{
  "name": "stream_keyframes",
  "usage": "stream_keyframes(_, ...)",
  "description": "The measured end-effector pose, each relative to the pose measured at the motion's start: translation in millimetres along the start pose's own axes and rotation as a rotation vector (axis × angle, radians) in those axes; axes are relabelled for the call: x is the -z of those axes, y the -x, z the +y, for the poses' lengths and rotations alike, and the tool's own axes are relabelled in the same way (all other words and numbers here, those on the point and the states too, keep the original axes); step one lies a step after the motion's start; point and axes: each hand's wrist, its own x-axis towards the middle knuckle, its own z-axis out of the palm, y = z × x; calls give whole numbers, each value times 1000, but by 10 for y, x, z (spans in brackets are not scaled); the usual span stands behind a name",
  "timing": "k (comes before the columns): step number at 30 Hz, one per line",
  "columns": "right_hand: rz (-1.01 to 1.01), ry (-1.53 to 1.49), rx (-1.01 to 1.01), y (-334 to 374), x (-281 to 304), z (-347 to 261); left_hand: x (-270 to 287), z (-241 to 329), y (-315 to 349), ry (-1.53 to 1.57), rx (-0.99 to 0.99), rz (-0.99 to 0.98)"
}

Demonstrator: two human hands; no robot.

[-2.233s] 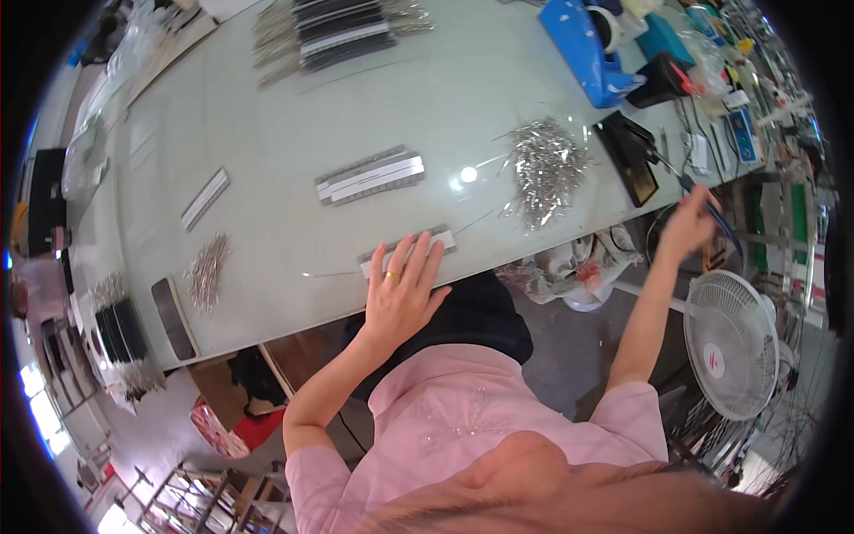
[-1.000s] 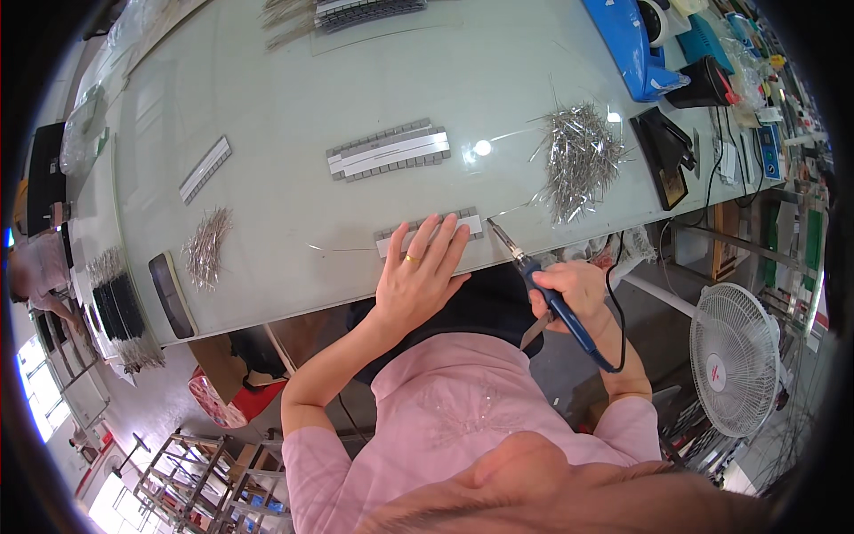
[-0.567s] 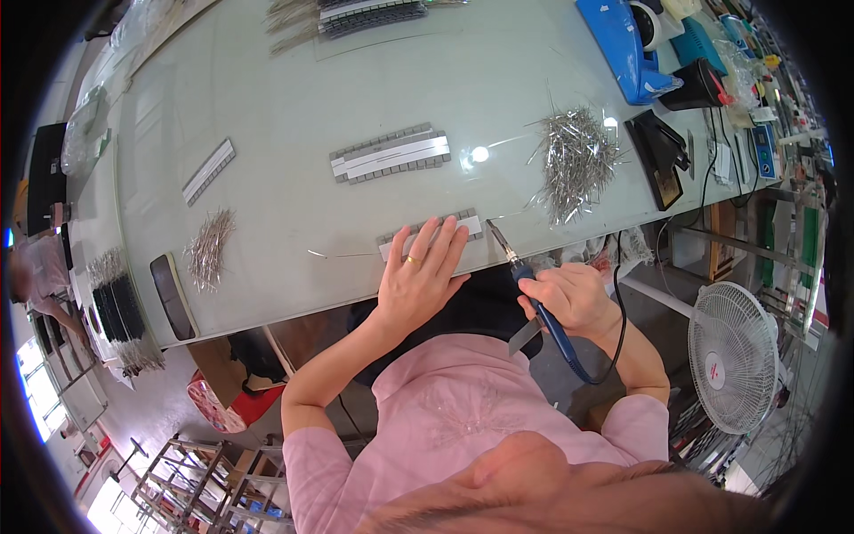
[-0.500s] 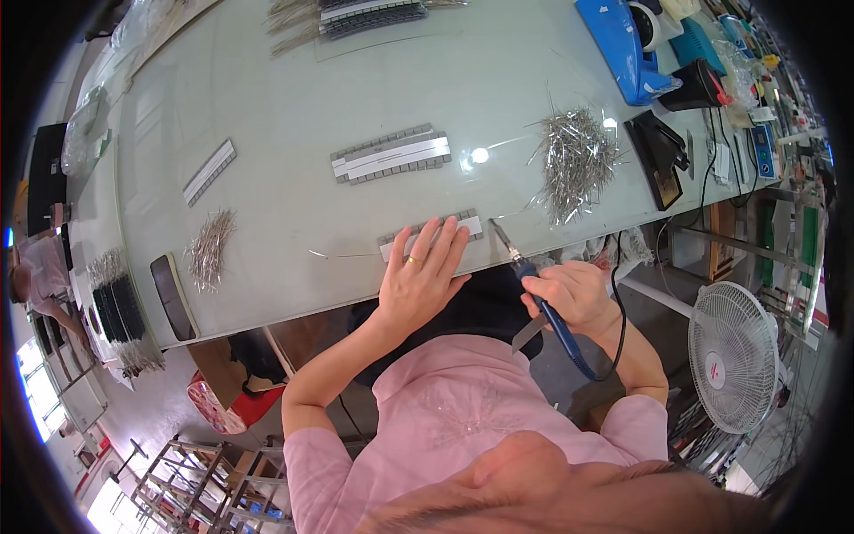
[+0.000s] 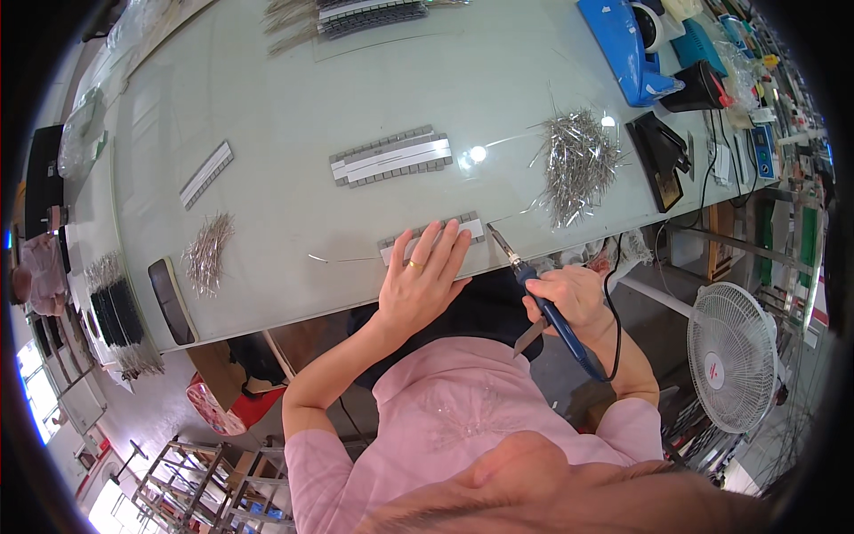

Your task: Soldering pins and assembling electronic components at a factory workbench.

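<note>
My left hand lies flat, fingers stretched out, across a grey-and-white segmented strip near the table's front edge, covering its middle. A thin wire extends left from the strip; another fine wire shows at its right end. In my closed right hand is a blue-handled soldering iron, its tip at the strip's right end. Whether the tip touches is too small to tell. A flat metal blade-like piece shows below that hand; what holds it is hidden. Farther back lies a wider grey-and-white strip piece.
Silvery wire pieces form a large pile at right and a smaller one at left. A phone, short strip, black stand and blue tape dispenser sit around. The iron's cord hangs beside my right forearm.
The soldering iron and my right hand have shifted very slightly, the tip a little left and down. My left hand stays on the strip, almost unmoved.
</note>
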Motion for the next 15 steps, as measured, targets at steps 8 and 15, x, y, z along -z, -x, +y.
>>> stream_keyframes(8, -42, -15, -41, -75, 42, -44, 11, 9, -5, 23, 5, 16)
stream_keyframes(15, -65, -50, -46, -108, 75, -14, 21, 3, -7, -18, 7, 22)
